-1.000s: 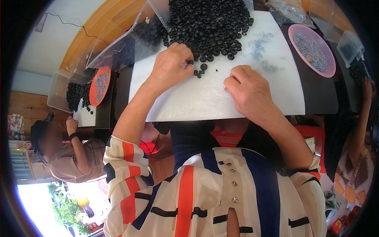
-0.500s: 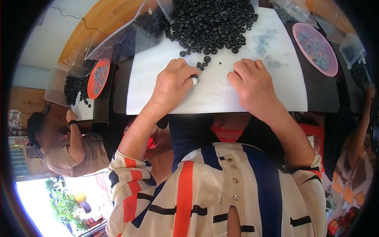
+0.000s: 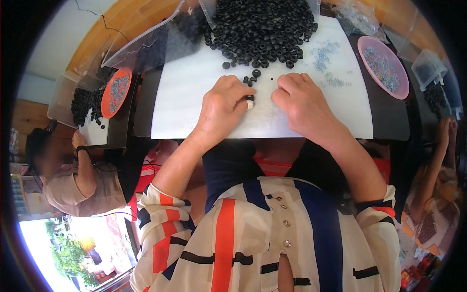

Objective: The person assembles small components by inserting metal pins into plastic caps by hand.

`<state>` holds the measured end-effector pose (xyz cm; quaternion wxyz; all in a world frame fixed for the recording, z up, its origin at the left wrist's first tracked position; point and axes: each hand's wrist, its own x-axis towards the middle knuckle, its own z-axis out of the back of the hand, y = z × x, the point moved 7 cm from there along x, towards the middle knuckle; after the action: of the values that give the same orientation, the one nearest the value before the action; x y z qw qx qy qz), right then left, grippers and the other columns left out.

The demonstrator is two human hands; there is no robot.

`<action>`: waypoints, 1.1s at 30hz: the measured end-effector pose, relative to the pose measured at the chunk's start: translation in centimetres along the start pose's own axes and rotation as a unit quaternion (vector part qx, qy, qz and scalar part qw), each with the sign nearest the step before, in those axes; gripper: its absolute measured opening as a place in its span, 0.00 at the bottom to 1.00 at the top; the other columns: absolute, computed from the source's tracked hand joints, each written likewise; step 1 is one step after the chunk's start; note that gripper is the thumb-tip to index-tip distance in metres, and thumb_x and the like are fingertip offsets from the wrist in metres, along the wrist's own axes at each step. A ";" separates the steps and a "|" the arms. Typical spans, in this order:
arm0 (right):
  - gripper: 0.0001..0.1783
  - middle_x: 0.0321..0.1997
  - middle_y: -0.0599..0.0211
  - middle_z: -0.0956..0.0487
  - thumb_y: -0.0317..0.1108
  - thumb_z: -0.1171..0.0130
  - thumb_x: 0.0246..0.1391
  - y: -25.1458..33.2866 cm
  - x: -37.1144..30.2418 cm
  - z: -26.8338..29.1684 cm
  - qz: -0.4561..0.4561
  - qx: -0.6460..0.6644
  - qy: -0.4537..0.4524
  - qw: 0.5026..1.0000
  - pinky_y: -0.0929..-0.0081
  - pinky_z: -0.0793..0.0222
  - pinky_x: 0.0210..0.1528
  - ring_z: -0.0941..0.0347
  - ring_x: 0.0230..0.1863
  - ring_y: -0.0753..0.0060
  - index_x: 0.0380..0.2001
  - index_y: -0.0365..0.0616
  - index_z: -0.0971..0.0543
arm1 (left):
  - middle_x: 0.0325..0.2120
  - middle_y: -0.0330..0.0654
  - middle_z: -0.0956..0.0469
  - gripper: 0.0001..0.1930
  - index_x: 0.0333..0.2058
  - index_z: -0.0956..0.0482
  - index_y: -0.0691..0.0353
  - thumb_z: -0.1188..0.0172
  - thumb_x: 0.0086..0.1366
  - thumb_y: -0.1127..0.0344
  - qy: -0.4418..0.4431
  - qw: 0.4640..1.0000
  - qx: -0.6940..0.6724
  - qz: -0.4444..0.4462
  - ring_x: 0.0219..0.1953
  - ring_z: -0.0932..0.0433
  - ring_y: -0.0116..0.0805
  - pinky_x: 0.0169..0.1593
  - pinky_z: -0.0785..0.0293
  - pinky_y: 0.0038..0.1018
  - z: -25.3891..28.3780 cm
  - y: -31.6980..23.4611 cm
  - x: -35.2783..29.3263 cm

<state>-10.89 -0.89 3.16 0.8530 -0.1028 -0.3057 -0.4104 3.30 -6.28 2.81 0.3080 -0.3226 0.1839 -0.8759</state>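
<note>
My left hand [image 3: 220, 108] is closed, its thumb and fingertips pinching a small round black cap [image 3: 249, 98]. Something white shows right below the cap, at the thumb tip; whether it is a wrap on the digit or part of the piece is unclear. A short gap to the right, my right hand [image 3: 302, 103] has its fingers curled and pressed against the thumb. Anything between them is too small or hidden to make out. Just beyond my left fingertips lie a few loose black pieces [image 3: 250, 81], and one tiny black bit [image 3: 272, 78] rests between the hands.
A large heap of black caps [image 3: 262, 34] covers the far part of the white mat [image 3: 180, 97]. Small metal pieces [image 3: 325, 54] are scattered right of it. A pink bowl [image 3: 405, 92] stands at right, an orange bowl [image 3: 105, 104] at left. Co-workers sit on both sides.
Both hands have come closer together, the left moving right with the black cap and the right shifting slightly left. The whole view has also shifted slightly.
</note>
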 end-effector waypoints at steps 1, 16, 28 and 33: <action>0.03 0.33 0.61 0.28 0.25 0.44 0.42 -0.2 0.0 -0.1 -0.011 0.008 0.003 1.000 0.65 0.35 0.42 0.30 0.39 0.58 0.25 0.39 0.24 | 0.31 0.43 0.25 0.14 0.36 0.17 0.64 0.42 0.50 0.82 -0.001 1.000 -0.002 0.000 0.38 0.25 0.44 0.40 0.25 0.35 -0.1 -0.1 0.0; 0.11 0.31 0.63 0.25 0.16 0.41 0.44 -1.8 0.1 -0.2 -0.186 0.306 -0.096 0.929 0.70 0.29 0.36 0.25 0.34 0.63 0.33 0.40 0.24 | 0.30 0.45 0.24 0.21 0.42 0.19 0.64 0.44 0.49 0.87 -0.013 0.999 0.001 -0.036 0.35 0.24 0.44 0.37 0.24 0.33 -0.9 -1.8 0.2; 0.08 0.31 0.65 0.20 0.16 0.40 0.49 -1.2 0.2 0.0 -0.220 0.388 -0.113 0.888 0.78 0.27 0.42 0.22 0.35 0.75 0.34 0.36 0.23 | 0.33 0.41 0.20 0.32 0.58 0.29 0.62 0.45 0.53 0.89 -0.039 0.928 -0.325 0.177 0.32 0.25 0.23 0.36 0.25 0.20 -1.5 -0.1 -0.8; 0.10 0.32 0.64 0.20 0.16 0.40 0.49 -0.8 -0.2 0.2 -0.212 0.394 -0.119 0.886 0.78 0.27 0.42 0.22 0.36 0.74 0.36 0.36 0.22 | 0.33 0.43 0.20 0.31 0.57 0.28 0.67 0.46 0.51 0.91 -0.046 0.877 -0.428 0.214 0.34 0.24 0.25 0.34 0.25 0.20 -1.7 -0.2 -0.5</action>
<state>-11.69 -1.17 3.18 0.6731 0.2611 -0.5562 -0.4116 2.41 -5.61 1.44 0.3282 -0.4159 0.5909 -0.6084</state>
